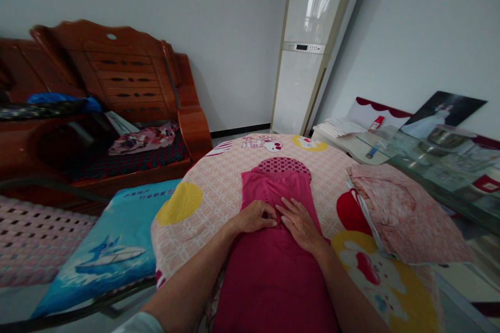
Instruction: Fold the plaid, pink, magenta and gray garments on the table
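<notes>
A deep pink garment (pixel 273 276) lies lengthwise over the round table, its upper part folded and lighter pink. Whether it is a dress or a shirt I cannot tell. My left hand (pixel 255 217) is closed, with its curled fingertips pinching the cloth near the middle. Beside it, my right hand (pixel 300 221) rests on the garment with its fingers stretched out and slightly apart. Both sets of fingertips nearly meet at a small gathered spot, partly hidden by them. Past the garment's far end shows a dotted magenta patch (pixel 287 165) on the tablecloth.
The patterned tablecloth (pixel 219 177) covers the table. Folded pinkish cloth (pixel 410 210) lies at its right side, near a glass shelf (pixel 433 179) holding a metal bowl (pixel 449 137). On the left are a blue cushion (pixel 117 239) and a wooden sofa (pixel 128 75). A tall white appliance (pixel 300 83) stands behind.
</notes>
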Action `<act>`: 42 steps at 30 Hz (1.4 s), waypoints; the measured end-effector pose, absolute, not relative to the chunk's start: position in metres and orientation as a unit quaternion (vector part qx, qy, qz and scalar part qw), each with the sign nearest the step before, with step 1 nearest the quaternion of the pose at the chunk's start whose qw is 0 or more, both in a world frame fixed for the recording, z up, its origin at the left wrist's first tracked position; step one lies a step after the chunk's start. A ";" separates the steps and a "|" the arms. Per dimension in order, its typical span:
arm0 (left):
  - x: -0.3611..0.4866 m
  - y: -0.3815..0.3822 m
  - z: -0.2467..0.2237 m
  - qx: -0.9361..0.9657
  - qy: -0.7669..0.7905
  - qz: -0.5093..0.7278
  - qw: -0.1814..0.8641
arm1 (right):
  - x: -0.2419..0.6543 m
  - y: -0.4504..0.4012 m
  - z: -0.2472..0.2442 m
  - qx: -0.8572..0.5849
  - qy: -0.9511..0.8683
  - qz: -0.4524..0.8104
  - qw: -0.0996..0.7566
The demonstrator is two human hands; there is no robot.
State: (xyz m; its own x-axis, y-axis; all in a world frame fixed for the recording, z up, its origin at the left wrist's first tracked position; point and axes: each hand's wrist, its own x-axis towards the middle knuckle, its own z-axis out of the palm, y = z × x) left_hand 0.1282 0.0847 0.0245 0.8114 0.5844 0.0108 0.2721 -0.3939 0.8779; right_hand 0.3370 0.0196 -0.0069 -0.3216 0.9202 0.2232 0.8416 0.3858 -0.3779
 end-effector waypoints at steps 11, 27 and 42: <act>0.116 0.089 0.034 0.832 0.307 0.102 0.451 | 0.334 0.017 -0.005 -0.556 -0.804 0.087 0.195; 0.115 0.089 0.038 0.853 0.347 0.040 0.388 | 0.332 0.017 -0.003 -0.554 -0.809 0.069 0.182; 0.139 0.086 0.014 0.904 0.307 0.178 0.239 | 0.331 0.017 -0.002 -0.552 -0.818 0.054 0.154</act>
State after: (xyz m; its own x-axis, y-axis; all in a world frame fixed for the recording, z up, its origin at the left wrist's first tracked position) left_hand 0.1393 0.0863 0.0145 0.7481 0.6403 0.1744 0.4709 -0.6974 0.5403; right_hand 0.3314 0.0166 -0.0016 -0.3424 0.9198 0.1916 0.8867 0.3838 -0.2579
